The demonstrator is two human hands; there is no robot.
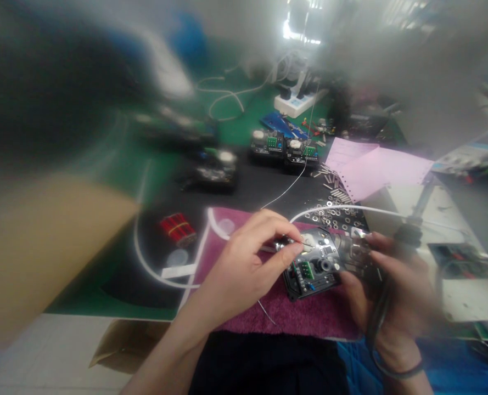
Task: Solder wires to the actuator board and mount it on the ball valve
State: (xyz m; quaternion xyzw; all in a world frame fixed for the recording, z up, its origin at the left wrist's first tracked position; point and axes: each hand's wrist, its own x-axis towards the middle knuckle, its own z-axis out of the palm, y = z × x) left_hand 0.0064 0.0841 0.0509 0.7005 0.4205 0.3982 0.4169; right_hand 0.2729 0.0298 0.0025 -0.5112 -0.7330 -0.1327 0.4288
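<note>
My left hand [254,255] is closed in a pinch, thumb and forefinger together on a thin silvery wire [285,193]. Its fingertips are over an electronic module [315,263] with a black housing, a green connector and a round, lens-like part. At the module's right end, a clear or shiny part [357,249] sits between the fingers and thumb of my right hand [396,280], which is blurred. A dark cord [377,321] crosses that hand and loops at the wrist. Under the module lies a purple cloth [301,315].
Similar modules [268,144] stand on the black mat, beyond the cloth. Small metal pins and rings [334,211] lie scattered near pink paper [386,167]. A red bundle [178,229] is at left, a white power strip [297,104] at the back, a pale box [470,285] at right.
</note>
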